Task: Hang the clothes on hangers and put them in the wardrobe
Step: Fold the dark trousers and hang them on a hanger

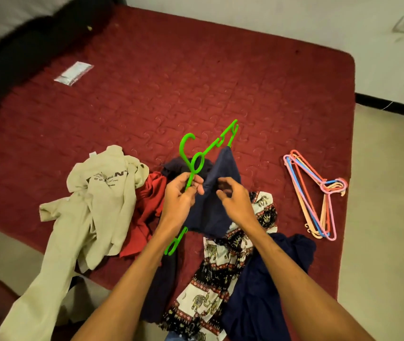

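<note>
Pinching the neck of the green hanger [191, 173], our left hand [180, 200] holds it with its long axis running from lower left to upper right. Just to its right, the navy garment [210, 205] drapes from the upper arm of the hanger, and our right hand [236, 200] hovers at the cloth, fingers curled; we cannot tell whether they grip it. We judge the right hand nearer for pulling the fabric over. On the beige shirt [102, 193] at far left, the print is too creased to read.

Clothes pile [112, 200] lies on the bed [196, 82], spare hangers [316, 195] to its right.
</note>
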